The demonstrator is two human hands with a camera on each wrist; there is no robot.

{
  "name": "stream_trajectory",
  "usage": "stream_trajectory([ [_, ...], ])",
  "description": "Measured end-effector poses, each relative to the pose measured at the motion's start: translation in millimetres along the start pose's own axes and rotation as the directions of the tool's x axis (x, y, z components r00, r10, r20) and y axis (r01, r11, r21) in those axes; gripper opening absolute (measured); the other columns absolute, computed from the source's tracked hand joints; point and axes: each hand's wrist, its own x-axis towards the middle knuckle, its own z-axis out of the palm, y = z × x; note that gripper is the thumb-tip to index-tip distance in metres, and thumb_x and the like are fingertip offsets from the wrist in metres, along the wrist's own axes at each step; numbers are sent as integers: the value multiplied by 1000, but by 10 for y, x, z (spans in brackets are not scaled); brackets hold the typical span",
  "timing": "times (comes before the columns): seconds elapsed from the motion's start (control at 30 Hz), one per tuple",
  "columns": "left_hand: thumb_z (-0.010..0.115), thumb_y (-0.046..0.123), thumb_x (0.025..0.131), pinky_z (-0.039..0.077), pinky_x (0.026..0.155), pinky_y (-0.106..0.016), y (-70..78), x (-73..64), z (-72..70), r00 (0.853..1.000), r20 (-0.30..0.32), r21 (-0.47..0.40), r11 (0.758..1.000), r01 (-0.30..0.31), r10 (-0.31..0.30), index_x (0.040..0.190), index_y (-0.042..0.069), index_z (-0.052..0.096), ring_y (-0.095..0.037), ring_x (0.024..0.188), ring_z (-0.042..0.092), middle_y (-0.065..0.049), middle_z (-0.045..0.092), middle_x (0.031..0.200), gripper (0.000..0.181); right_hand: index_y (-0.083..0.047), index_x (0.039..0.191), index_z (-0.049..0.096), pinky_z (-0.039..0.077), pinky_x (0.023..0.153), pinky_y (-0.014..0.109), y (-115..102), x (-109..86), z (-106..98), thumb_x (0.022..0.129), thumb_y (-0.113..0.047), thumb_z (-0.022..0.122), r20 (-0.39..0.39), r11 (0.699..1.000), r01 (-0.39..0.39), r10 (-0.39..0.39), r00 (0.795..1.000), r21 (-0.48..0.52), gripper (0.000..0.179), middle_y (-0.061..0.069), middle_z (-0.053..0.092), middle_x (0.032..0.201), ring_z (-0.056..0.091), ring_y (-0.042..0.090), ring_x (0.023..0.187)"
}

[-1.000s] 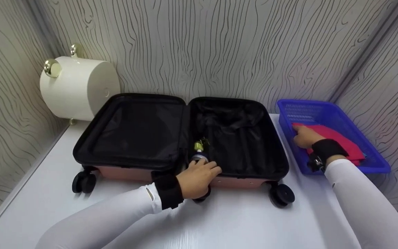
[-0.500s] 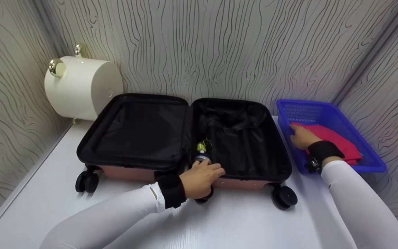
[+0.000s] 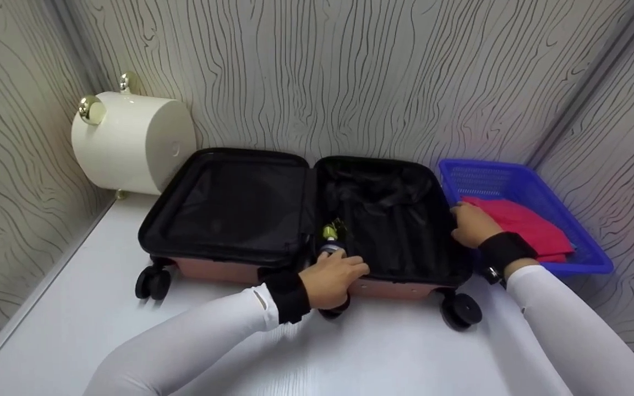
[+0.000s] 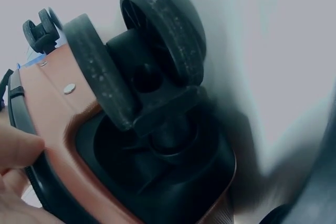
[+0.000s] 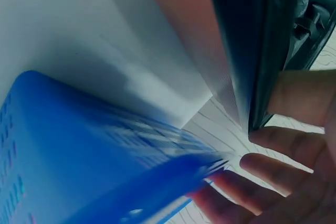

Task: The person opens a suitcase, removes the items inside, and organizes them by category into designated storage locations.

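Note:
An open suitcase (image 3: 234, 203) with a pink shell and black lining lies flat, both halves spread. My left hand (image 3: 332, 279) grips its near rim by the hinge, with a finger and thumb at the black edge in the left wrist view. Just ahead of those fingertips, inside the suitcase, sits a small yellow-green piece (image 3: 329, 231) above a blue and silver band. At the right rim is my right hand (image 3: 474, 224), thumb inside and index finger outside the black edge in the right wrist view. Its other fingers lie close to the blue basket (image 5: 94, 145).
Pink-red cloth (image 3: 526, 225) lies in the basket, right of the suitcase. A large white roll-shaped holder (image 3: 124, 146) with gold knobs stands back left. Black wheels (image 3: 461, 312) jut from the suitcase's near side, over a white table (image 3: 394, 352). Patterned walls enclose the back and sides.
The suitcase has slid right, nearer the basket, with my left hand moving along on its rim. My right hand has shifted left from the basket's edge to the suitcase's right rim.

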Motion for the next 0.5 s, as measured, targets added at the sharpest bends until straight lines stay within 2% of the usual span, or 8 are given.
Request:
stream_trajectory([
  [0.13,68,-1,96,37,77,-31,31,104,10,1000,1,-8,1000,5,-5,127,20,68,-17,86,44,5,65,114,37,27,132,57,51,106,70,-228,-152,-144,85,5,66,8,999,-45,45,999,-2,52,48,61,131,59,64,125],
  [0.3,67,0,99,41,80,-32,50,218,12,1000,8,-15,1000,13,-13,133,20,68,-18,90,48,4,68,123,40,29,127,58,52,102,71,-288,-196,-167,84,8,63,-12,999,-51,51,999,-17,48,48,62,126,62,64,120],
  [0.4,68,3,99,44,81,-33,40,274,11,1000,-1,-7,1000,18,-18,135,20,69,-19,93,52,4,69,127,39,28,130,57,51,104,71,-349,-203,-185,85,6,63,-20,999,-39,39,999,1,51,49,60,130,61,64,123],
  [0.5,69,4,99,50,87,-36,28,305,6,999,-7,-10,999,32,-32,137,19,69,-21,99,58,3,70,131,41,27,134,57,49,109,71,-529,-219,-211,91,0,67,-17,999,0,0,1000,38,52,49,55,140,58,64,129],
])
